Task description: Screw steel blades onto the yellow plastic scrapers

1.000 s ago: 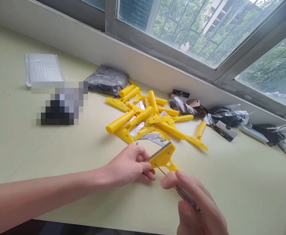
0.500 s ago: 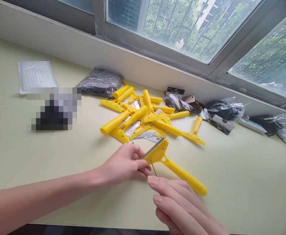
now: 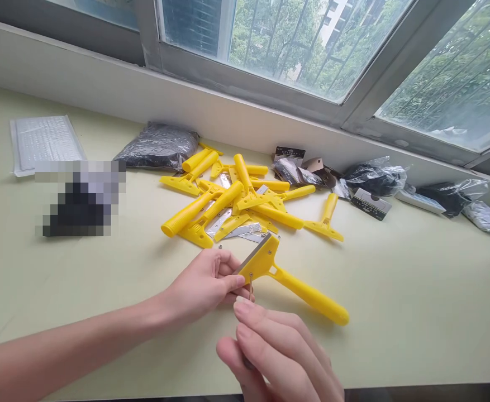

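Observation:
My left hand is closed on the head of a yellow scraper, thumb on the front and fingers behind. A metal blade edge runs along the scraper's upper left side, and two small screws show on its face. My right hand is closed around a screwdriver, whose thin shaft points up to the lower screw. Its handle is mostly hidden by the fingers. The scraper's handle slants down to the right, beyond my right hand.
Behind the hands lies a pile of yellow scraper parts with metal blades among them. A grey plastic-wrapped pack, a bubble-wrap sheet and a blurred dark item sit left. Black cards and bagged items line the sill.
My right hand has shifted left and turned, so the screwdriver shaft stands more upright at the lower screw. The left hand keeps its hold on the scraper. The whole view has shifted slightly.

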{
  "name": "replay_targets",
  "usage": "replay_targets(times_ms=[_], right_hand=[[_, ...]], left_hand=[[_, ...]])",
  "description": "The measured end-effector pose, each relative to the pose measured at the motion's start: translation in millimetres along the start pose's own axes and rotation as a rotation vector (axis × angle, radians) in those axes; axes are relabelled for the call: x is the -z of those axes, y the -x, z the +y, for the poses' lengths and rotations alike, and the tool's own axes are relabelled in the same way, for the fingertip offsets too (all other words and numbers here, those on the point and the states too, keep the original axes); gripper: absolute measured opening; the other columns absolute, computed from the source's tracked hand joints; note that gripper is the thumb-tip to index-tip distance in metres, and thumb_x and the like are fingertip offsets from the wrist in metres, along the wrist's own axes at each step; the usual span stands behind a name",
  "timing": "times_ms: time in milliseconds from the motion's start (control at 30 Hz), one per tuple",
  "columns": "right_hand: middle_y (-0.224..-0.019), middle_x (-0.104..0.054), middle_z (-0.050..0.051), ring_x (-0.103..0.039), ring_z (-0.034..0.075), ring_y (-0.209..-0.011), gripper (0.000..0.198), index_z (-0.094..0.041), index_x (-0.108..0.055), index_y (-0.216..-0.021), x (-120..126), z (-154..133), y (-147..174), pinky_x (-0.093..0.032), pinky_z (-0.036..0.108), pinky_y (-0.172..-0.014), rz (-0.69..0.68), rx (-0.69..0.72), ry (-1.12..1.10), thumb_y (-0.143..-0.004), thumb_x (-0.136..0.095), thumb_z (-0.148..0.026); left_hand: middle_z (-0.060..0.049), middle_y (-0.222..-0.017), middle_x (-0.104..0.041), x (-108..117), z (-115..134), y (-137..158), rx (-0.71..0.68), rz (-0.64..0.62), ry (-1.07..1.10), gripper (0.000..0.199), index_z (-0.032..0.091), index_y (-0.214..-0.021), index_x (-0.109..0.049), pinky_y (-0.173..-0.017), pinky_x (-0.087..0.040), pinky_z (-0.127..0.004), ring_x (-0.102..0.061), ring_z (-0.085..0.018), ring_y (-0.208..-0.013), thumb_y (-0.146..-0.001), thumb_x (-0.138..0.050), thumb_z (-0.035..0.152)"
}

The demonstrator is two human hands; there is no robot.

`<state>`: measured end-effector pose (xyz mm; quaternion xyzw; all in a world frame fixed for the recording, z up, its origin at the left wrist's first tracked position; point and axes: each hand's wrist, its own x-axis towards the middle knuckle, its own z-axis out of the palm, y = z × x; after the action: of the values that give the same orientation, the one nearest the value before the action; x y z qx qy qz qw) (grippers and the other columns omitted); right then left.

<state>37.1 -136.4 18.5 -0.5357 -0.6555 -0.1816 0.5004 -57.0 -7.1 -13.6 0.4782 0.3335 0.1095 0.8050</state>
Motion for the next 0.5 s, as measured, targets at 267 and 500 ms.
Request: replay_targets(times_ms=[267,500], right_hand=[[-0.083,-0.079,0.003,-0.077,0.017,-0.067,0.03,-0.016,-0.069,-0.09,7.5,3.6,7.4,-0.066,0.022,-0.059,0.111,-0.116,0.023,-0.069,-0.084,0.0],[-0.073,-0.076,0.0,-0.071,0.011,-0.061,0.029,-0.016,-0.067,-0.083,7.6,8.6,7.4,-0.061,0.019,-0.058,0.156,-0.096,0.125,-0.068,-0.086,0.0]], left_hand=[[-0.013,-0.086,-0.08,-2.5,3.3,3.1,0.044,0.019,0.02,0.041,0.014,-0.084,-0.06,-0.08,-0.064,-0.033,-0.079,-0.023,-0.085,-0.069,-0.088,0.04],[-0.012,-0.086,-0.08,-3.0,5.2,2.9,0.002,0.021,-0.005,0.033,0.013,-0.083,-0.059,-0.081,-0.065,-0.032,-0.079,-0.022,-0.083,-0.076,-0.085,0.033]])
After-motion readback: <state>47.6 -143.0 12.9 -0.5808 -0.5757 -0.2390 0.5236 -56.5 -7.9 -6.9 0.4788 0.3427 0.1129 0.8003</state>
